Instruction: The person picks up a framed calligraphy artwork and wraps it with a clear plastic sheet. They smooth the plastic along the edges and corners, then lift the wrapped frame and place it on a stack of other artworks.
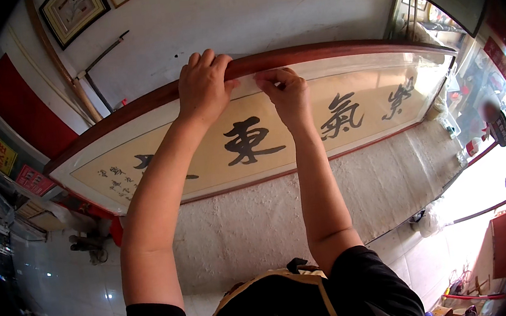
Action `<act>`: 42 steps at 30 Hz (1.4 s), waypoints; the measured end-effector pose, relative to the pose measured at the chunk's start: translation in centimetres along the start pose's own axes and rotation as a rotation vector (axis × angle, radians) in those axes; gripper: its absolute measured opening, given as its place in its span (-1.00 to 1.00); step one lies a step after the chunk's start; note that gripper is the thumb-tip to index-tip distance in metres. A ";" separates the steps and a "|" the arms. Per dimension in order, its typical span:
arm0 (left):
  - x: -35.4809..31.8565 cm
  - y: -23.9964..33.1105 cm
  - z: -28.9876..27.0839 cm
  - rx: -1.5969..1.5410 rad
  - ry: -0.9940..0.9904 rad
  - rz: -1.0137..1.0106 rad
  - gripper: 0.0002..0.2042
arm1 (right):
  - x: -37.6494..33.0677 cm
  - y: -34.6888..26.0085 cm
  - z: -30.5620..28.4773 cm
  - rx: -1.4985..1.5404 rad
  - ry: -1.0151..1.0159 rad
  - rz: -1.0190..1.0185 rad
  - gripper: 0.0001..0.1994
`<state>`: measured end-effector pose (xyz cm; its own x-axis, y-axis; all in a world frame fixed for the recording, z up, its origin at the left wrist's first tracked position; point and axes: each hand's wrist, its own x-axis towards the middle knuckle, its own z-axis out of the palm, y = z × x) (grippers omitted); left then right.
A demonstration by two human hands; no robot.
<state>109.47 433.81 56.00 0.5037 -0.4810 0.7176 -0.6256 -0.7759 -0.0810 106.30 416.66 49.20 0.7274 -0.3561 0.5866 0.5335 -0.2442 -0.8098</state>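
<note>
The calligraphy [255,138] already sits inside the frame [328,51]; remaining work is not evident. The left hand [204,84] grips the frame's top; the right hand [287,92] pinches narrowly (contents unclear).

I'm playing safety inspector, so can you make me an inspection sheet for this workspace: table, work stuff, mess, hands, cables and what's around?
Surface: pale worktable, specked and streaked.
Job's things: long reddish-brown frame standing on its long edge, with a cream calligraphy panel inside.
Clutter: crumpled whitish plastic beside the table's right end; dark object on the floor at left.
Hands: left hand grips the top rail; right hand has its fingertips just below it, any held thing too small to tell.
Cables: cannot tell; edge details too small.
Surroundings: framed picture on the wall; bright light at right.
</note>
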 end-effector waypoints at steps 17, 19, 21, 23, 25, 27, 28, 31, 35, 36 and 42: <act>0.0 -0.4 0.5 0.017 0.027 0.036 -0.61 | -1.3 0.4 1.9 -0.091 0.116 0.027 -0.88; 0.0 -0.5 0.5 0.005 0.009 0.021 -0.60 | -1.6 0.5 1.4 -0.125 0.057 0.012 -0.88; 0.0 -0.2 0.3 0.018 0.011 0.039 -0.61 | -1.0 -0.1 1.0 -0.086 0.076 0.045 -0.88; 0.1 -0.1 0.2 0.020 0.014 0.049 -0.61 | -1.1 -0.7 1.1 -0.005 0.113 0.066 -0.88; -0.1 -0.1 0.1 0.008 0.019 0.051 -0.62 | -1.8 -1.4 1.6 -0.035 0.179 0.072 -0.87; -0.3 -0.4 0.2 -0.004 0.032 0.051 -0.62 | -2.6 -1.8 2.0 -0.092 0.197 0.060 -0.86; -0.4 -0.6 0.2 -0.010 0.038 0.050 -0.62 | -2.9 -1.9 2.2 -0.134 0.182 0.047 -0.85; -0.5 -2.2 -0.8 -0.062 0.004 0.149 -0.60 | -2.8 -1.6 2.6 -0.256 0.152 -0.018 -0.85; -1.7 -5.4 -3.9 0.025 -0.120 0.111 -0.58 | -2.6 -2.2 2.6 -0.255 0.110 -0.118 -0.87; -2.2 -6.0 -4.3 0.045 -0.139 0.085 -0.58 | -2.7 -2.5 2.6 -0.240 0.098 -0.083 -0.87; -4.0 -6.6 -4.3 0.054 -0.108 -0.025 -0.56 | -3.4 -2.9 4.3 -0.252 0.171 -0.064 -0.87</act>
<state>109.01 442.60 56.62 0.5820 -0.5002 0.6411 -0.5804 -0.8077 -0.1033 104.11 422.45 49.58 0.6009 -0.4745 0.6432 0.4362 -0.4797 -0.7613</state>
